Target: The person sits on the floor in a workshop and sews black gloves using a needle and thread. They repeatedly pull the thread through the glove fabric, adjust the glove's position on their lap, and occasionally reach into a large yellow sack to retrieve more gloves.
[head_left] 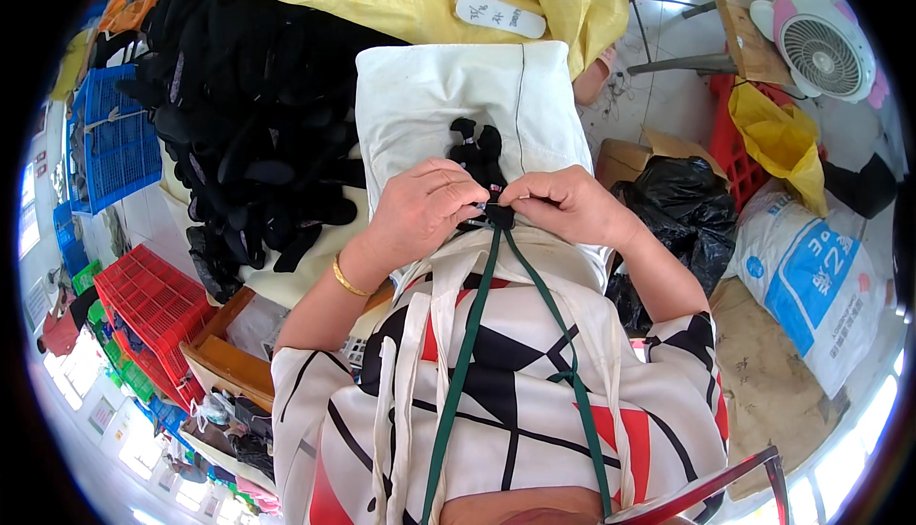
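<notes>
Both hands, the left hand and right hand, are pinched together on a small black piece over the white cushion; it looks light, soft and limp, best held at its edges.

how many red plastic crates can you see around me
2, maybe more hidden. One red crate sits low on the left beside the wooden bench; another red crate stands at upper right behind the yellow bag. Both hands pinch a small black piece.
</notes>
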A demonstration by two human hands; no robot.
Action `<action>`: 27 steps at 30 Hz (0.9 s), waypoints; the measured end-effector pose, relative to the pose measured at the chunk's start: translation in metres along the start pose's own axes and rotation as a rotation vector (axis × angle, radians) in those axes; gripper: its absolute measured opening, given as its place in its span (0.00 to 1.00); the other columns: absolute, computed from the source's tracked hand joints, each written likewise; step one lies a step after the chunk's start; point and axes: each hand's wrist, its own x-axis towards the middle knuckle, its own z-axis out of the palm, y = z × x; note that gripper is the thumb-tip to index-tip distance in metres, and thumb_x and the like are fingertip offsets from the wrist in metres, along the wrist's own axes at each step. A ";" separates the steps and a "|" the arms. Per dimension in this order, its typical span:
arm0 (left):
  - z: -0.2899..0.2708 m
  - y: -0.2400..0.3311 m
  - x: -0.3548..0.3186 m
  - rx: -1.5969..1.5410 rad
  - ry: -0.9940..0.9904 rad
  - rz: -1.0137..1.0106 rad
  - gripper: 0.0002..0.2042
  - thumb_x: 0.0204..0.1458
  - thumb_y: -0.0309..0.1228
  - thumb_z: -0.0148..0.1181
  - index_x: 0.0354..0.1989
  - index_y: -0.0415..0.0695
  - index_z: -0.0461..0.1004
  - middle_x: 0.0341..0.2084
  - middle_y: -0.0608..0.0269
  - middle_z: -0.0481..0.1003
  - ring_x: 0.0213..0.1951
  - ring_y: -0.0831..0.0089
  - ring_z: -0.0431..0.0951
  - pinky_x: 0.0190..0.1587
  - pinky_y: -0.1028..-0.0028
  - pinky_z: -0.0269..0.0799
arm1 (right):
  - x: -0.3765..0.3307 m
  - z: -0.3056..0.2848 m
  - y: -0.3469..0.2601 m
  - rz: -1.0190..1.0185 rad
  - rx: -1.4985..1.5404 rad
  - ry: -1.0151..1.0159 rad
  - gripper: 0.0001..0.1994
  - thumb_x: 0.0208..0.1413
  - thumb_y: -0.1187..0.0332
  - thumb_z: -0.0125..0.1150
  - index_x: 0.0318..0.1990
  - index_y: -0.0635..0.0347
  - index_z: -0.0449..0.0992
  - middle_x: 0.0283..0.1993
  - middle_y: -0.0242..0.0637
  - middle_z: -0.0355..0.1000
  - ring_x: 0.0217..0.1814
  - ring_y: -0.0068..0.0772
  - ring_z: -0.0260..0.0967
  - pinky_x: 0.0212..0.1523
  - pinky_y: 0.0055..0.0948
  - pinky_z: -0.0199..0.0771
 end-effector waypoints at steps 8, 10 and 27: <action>0.002 -0.001 -0.004 -0.037 -0.005 -0.008 0.10 0.45 0.26 0.69 0.36 0.42 0.77 0.32 0.61 0.80 0.37 0.59 0.80 0.42 0.67 0.76 | 0.001 0.000 0.001 0.031 0.057 -0.056 0.08 0.60 0.75 0.58 0.45 0.61 0.79 0.35 0.34 0.79 0.34 0.20 0.72 0.39 0.21 0.73; 0.002 -0.001 -0.004 -0.041 -0.007 -0.006 0.10 0.45 0.26 0.69 0.36 0.41 0.77 0.32 0.60 0.80 0.37 0.59 0.80 0.42 0.67 0.76 | 0.001 0.000 0.002 0.040 0.073 -0.065 0.08 0.60 0.75 0.58 0.45 0.61 0.79 0.35 0.33 0.79 0.34 0.18 0.72 0.40 0.21 0.73; 0.010 0.001 -0.018 -0.239 0.065 -0.111 0.09 0.45 0.24 0.70 0.36 0.43 0.78 0.34 0.62 0.81 0.39 0.62 0.80 0.45 0.68 0.74 | -0.004 0.024 0.020 0.110 0.458 -0.103 0.06 0.67 0.73 0.53 0.47 0.58 0.76 0.39 0.21 0.71 0.35 0.13 0.64 0.38 0.16 0.68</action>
